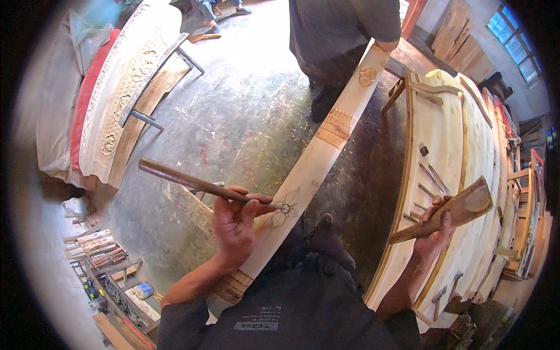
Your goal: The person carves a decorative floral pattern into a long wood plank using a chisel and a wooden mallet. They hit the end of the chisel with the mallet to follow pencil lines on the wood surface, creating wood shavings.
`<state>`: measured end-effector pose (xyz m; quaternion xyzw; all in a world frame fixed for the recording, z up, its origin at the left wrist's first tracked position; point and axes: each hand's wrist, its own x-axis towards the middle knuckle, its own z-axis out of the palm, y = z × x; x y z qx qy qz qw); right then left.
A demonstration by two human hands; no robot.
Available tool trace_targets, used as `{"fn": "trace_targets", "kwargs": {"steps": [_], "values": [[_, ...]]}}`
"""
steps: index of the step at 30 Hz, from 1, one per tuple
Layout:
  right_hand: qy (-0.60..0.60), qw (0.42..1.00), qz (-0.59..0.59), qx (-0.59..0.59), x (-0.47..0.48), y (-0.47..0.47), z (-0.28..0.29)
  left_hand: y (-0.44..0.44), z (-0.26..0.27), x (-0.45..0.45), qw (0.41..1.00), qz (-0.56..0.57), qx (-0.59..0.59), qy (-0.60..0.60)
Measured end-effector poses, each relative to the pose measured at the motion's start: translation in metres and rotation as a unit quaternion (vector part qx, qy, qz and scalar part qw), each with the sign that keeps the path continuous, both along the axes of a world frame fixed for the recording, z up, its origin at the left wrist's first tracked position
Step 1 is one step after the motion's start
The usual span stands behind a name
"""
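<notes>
My left hand point(236, 221) grips a wood-handled carving chisel point(188, 179), its metal tip on the pencilled flower point(286, 210) drawn on a long pale wooden beam point(302, 175). The beam slants away from beneath my left forearm. Carved bands point(337, 127) cross it farther off, with a carved rosette point(366, 76) beyond them. Raised at the right, my right hand point(437, 223) holds a flat wooden mallet point(463, 205), clear of the beam. Below that hand, several chisels point(431, 178) lie on pale planks.
A person in dark clothes point(341, 39) stands at the beam's far end. Stacked planks point(477, 175) fill the right side. Carved panels point(131, 83) rest on supports at the upper left. Tools and timber point(105, 253) lie at the lower left. Another person's legs point(210, 13) show at the top.
</notes>
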<state>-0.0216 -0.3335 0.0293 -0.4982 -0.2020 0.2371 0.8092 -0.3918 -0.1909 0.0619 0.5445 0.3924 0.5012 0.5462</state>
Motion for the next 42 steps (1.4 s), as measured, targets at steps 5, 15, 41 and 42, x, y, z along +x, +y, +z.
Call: {"fn": "trace_targets", "kwargs": {"steps": [5, 15, 41, 42], "values": [[-0.053, 0.995, -0.026, -0.077, -0.041, -0.005, 0.001, 0.003, -0.003, 0.0, 0.999, -0.043, -0.012, -0.001], [0.011, 0.985, -0.017, -0.17, -0.065, -0.014, -0.005, 0.003, -0.006, 0.006, 0.994, -0.068, 0.009, 0.09], [-0.122, 0.97, 0.08, -0.196, -0.068, 0.017, 0.025, 0.06, 0.049, 0.023, 0.851, -0.269, 0.291, 0.344], [-0.133, 0.969, 0.075, -0.192, -0.07, 0.019, 0.03, 0.061, 0.047, 0.025, 0.859, -0.27, 0.291, 0.324]]}}
